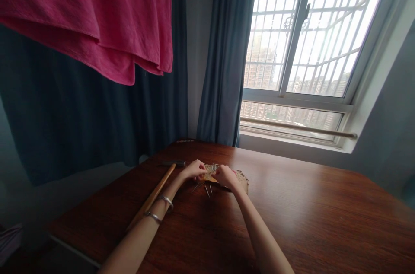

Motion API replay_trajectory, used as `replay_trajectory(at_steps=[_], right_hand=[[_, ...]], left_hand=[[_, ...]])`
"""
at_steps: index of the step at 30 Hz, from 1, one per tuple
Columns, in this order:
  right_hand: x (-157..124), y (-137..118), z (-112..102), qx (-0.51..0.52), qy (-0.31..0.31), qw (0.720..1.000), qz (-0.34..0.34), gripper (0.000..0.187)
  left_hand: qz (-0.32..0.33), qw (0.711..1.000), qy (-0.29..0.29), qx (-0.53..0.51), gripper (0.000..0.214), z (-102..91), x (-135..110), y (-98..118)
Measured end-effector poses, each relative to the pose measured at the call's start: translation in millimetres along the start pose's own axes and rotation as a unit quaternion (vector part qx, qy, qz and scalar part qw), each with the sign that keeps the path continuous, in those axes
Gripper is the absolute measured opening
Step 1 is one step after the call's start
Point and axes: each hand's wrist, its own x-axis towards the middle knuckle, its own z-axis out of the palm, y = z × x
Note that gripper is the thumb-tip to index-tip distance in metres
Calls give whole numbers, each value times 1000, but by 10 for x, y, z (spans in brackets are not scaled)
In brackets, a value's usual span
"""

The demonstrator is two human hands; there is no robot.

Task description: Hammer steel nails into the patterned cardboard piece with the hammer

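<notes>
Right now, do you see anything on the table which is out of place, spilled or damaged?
Nothing looks spilled or damaged. Only the thin metal pieces on the near side of the patterned piece look untidy, pointing at differing angles, perhaps on purpose. The left hand and right hand hide part of it.

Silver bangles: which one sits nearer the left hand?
The upper bangle in the picture; the lower bangle sits farther from the left hand, toward the elbow.
</notes>
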Motion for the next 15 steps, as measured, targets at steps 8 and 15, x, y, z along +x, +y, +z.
replay_trajectory(at_steps=[8, 15], right_hand=[[51, 156, 241, 22, 161, 987, -16, 21], [63, 181, 403, 59, 213, 975, -12, 21]], left_hand=[[109, 981, 160, 11, 30, 296, 143, 85], [74, 981, 181, 16, 27, 363, 212, 26]])
